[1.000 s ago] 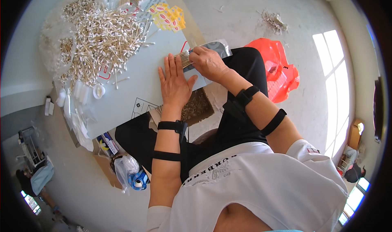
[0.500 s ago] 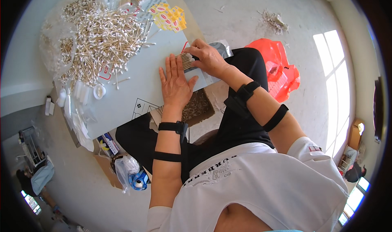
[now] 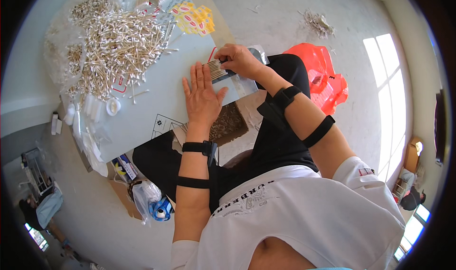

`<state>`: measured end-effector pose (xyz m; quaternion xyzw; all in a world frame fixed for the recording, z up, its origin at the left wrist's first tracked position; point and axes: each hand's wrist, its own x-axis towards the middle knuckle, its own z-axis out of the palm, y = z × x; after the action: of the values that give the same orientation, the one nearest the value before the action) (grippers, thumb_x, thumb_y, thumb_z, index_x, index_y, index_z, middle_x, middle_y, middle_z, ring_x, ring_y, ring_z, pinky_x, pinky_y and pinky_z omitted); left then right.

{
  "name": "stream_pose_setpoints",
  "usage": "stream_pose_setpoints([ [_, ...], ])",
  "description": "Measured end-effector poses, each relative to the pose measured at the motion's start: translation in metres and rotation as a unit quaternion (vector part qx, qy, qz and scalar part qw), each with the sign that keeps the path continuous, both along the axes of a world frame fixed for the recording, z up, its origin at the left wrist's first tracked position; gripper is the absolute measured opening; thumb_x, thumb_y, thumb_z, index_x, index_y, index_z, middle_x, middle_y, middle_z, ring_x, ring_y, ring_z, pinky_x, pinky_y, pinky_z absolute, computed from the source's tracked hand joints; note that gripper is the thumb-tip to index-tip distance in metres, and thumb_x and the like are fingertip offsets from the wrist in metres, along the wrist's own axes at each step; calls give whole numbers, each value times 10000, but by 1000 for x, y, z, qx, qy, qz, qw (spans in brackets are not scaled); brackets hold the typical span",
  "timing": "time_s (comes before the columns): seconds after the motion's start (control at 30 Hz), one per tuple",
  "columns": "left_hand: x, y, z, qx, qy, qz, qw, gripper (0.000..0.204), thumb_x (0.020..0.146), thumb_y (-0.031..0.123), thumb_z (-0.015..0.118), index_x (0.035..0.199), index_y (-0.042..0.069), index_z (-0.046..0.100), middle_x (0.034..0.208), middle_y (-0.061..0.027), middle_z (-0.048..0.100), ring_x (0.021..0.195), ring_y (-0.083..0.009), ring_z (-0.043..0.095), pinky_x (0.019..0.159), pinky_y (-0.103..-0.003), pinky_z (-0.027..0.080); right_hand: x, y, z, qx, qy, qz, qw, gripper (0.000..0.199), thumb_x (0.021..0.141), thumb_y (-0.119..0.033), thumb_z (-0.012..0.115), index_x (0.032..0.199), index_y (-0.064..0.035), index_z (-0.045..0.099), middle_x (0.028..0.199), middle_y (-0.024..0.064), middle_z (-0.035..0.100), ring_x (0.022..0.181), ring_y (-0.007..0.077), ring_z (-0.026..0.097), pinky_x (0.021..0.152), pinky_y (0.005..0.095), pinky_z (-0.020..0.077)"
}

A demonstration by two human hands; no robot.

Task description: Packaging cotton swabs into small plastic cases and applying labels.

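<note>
My left hand (image 3: pixel 202 96) lies flat, fingers spread, on the pale grey table (image 3: pixel 156 108). Its fingertips touch a small row of cotton swabs (image 3: pixel 216 69). My right hand (image 3: pixel 237 60) pinches that row of swabs from the far side, over a clear plastic packet (image 3: pixel 240 80) at the table's edge. A big loose heap of cotton swabs (image 3: pixel 116 46) covers the table's far left part. Both forearms wear black straps and a wrist device.
Yellow and red labels (image 3: pixel 194 19) lie at the table's far end. Small white tubs (image 3: pixel 113 106) stand near the left edge. A red plastic bag (image 3: pixel 320 77) lies on the floor at the right. Bags and a tape roll (image 3: pixel 159 210) sit under the table.
My right hand has drawn the row of swabs a little toward the left hand. The left hand stays flat on the table.
</note>
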<state>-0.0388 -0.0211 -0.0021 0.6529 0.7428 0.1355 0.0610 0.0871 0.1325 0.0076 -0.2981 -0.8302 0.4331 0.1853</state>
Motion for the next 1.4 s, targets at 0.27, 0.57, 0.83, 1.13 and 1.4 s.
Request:
stream_pose_setpoints([
  [0.27,0,1,0,7,11,-5,1000,796,920,470,547,1492,2,253,1574,-176,216,1470,-315,167,1172,-536,108,-11,6,11,25,-79,3,997,294,627,-22,750,902,-27,645,812,85,635,802,249,629,711,349,503],
  [0.57,0,1,2,-11,6,-4,1000,790,927,457,538,1503,13,230,1578,-172,205,1472,-321,156,1169,-543,99,-12,5,14,56,-150,28,987,361,622,-71,768,965,-60,658,896,87,639,897,279,624,776,379,501],
  [0.83,0,1,1,8,-5,-10,1000,767,934,451,530,1487,-5,256,1564,-190,231,1464,-333,176,1165,-553,109,-6,-19,12,168,-100,23,980,471,645,-116,798,1104,-104,691,1031,82,565,1046,268,557,846,374,486],
  [1.13,1,0,-1,8,4,1,1000,810,908,469,565,1494,6,251,1574,-172,220,1468,-310,177,1175,-534,99,21,-19,17,100,-68,-173,977,115,766,-103,651,849,-28,626,758,163,627,720,330,632,653,407,494],
  [1.4,2,1,-1,15,7,0,1000,805,909,465,562,1491,3,253,1575,-174,216,1469,-314,173,1173,-538,97,6,-22,1,184,-66,-34,980,98,783,-132,675,829,-80,606,872,89,570,886,305,608,731,413,489],
])
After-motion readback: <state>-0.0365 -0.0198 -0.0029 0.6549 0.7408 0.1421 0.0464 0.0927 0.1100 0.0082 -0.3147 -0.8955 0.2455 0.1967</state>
